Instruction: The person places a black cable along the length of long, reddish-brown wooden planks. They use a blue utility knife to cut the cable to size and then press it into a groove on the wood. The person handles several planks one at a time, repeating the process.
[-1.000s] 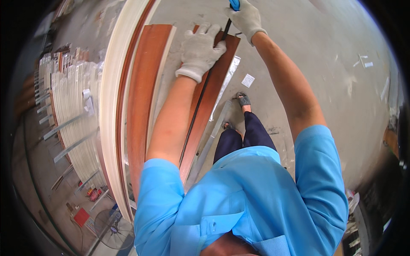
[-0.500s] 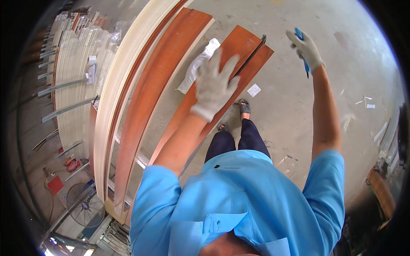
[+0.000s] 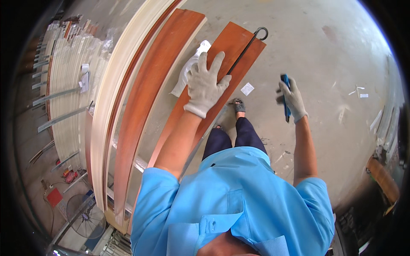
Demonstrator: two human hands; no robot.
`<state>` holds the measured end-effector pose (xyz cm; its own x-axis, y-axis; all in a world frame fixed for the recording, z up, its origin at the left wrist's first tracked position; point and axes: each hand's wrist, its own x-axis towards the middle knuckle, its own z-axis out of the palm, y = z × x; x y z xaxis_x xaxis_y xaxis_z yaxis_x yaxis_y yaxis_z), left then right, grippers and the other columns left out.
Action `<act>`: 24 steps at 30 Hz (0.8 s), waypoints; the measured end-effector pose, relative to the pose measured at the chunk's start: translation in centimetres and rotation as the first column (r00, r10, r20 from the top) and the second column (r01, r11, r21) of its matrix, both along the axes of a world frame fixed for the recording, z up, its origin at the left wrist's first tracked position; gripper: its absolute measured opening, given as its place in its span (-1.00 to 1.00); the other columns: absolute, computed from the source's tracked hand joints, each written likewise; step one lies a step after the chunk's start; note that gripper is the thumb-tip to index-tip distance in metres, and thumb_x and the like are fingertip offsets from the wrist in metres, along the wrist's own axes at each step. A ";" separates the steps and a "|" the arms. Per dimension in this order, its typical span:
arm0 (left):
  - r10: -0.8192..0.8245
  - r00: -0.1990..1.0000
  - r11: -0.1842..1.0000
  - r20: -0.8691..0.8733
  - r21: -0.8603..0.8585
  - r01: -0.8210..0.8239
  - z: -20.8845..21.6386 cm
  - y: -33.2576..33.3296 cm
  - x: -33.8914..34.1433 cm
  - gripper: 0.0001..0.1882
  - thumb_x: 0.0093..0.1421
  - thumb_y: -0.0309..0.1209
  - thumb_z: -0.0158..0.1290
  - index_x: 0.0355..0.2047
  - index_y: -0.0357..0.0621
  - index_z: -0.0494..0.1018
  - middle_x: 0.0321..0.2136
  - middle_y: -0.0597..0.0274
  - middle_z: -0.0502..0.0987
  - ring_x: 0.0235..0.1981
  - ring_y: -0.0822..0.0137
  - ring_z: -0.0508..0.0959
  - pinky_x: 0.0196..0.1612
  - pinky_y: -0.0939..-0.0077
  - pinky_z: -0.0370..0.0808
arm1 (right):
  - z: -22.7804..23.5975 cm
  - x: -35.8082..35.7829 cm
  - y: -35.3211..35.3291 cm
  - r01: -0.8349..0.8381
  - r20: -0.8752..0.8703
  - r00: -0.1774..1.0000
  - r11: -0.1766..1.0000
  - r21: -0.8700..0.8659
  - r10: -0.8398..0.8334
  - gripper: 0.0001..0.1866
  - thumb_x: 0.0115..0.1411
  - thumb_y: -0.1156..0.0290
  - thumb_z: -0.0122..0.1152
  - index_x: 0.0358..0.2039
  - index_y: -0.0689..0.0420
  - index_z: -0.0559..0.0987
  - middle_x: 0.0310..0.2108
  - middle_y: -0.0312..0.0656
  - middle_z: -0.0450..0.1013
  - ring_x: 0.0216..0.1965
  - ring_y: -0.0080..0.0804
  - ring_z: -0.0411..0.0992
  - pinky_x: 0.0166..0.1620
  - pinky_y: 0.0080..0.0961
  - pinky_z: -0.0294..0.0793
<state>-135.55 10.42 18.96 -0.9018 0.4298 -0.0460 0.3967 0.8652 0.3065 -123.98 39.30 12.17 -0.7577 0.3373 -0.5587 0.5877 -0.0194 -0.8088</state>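
Note:
My left hand [image 3: 206, 85], in a white knit glove, lies flat with fingers spread on a long reddish-brown wood board [image 3: 237, 47] that runs away from me. A thin dark metal rod with a hooked end [image 3: 247, 47] rests along the board's right edge, just beside my fingers. My right hand [image 3: 291, 99], also gloved, is out to the right over the concrete floor, closed around a blue-handled tool [image 3: 285, 96]. A crumpled white plastic sheet [image 3: 188, 70] sits to the left of the board.
Another long brown board [image 3: 158, 81] and a pale cream board [image 3: 115, 85] lie to the left. Stacked pale strips [image 3: 68, 85] lie further left. A floor fan [image 3: 85, 217] stands at lower left. Paper scraps [image 3: 247, 88] dot the concrete floor [image 3: 324, 55].
My right hand has swung away from the board's far end, out to the right and nearer to me, still gripping the blue tool. My left hand stays pressed on the board.

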 end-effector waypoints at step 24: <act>0.053 0.765 0.794 0.642 0.438 -0.422 -2.2 -24.3 10.5 -0.38 0.42 0.04 -0.04 0.20 -0.25 0.47 0.15 0.06 0.56 0.20 0.17 0.50 0.26 0.37 0.34 | 5.6 0.7 -22.8 -0.248 -0.096 0.934 0.819 0.518 0.344 -0.71 0.41 0.18 0.09 -0.07 0.11 0.35 -0.42 0.20 0.54 -0.45 0.17 0.55 -0.39 0.01 0.48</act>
